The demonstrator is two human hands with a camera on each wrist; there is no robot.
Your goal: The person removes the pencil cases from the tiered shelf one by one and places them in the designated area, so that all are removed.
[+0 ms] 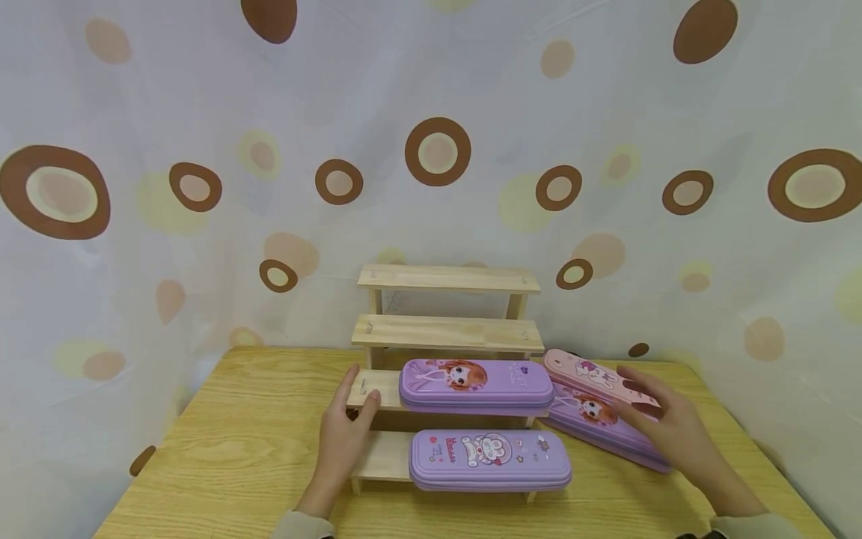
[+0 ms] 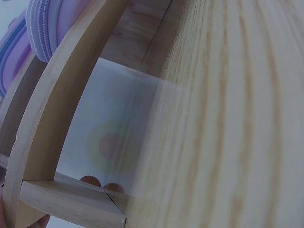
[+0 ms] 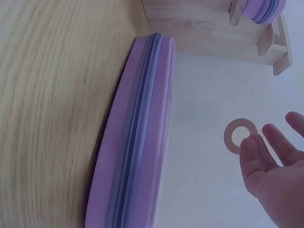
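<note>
Grip the left end of the wooden rack lightly, as the left hand does with thumb and fingers about the second-lowest shelf, so that the upper purple case and the lavender case below it do not shift. The right hand is released, fingers loosely bent beside the pink case, which lies right of the rack, behind or partly on a second purple case; contact cannot be told. For a secure hold, close thumb and fingers across its narrow width, clear of the case nearer
</note>
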